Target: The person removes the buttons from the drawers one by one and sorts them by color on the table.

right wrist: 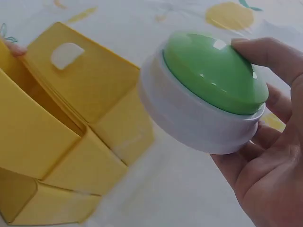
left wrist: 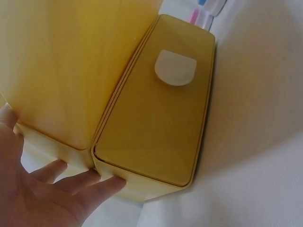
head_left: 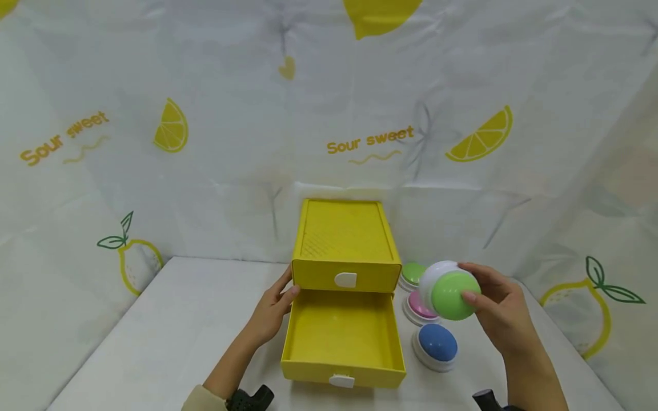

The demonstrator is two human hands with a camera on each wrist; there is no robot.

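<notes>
A yellow two-drawer box (head_left: 345,231) stands on the table, its lower drawer (head_left: 341,328) pulled out with bare insides showing. My left hand (head_left: 271,313) rests against the box's left side. In the left wrist view its fingers (left wrist: 85,180) lie extended along the yellow side wall. To the right of the drawer, my right hand (head_left: 506,314) holds a push button (head_left: 454,295) with a green domed top and a white base, above the table. The right wrist view shows the thumb on the green dome (right wrist: 213,71) and the other fingers round the white base (right wrist: 189,120).
Right of the box, three more push buttons sit in a row on the white table (head_left: 205,319): a green one (head_left: 413,273) at the back, a pink one (head_left: 421,305), and a blue one (head_left: 437,343) nearest me. A lemon-printed cloth (head_left: 231,142) hangs behind the box.
</notes>
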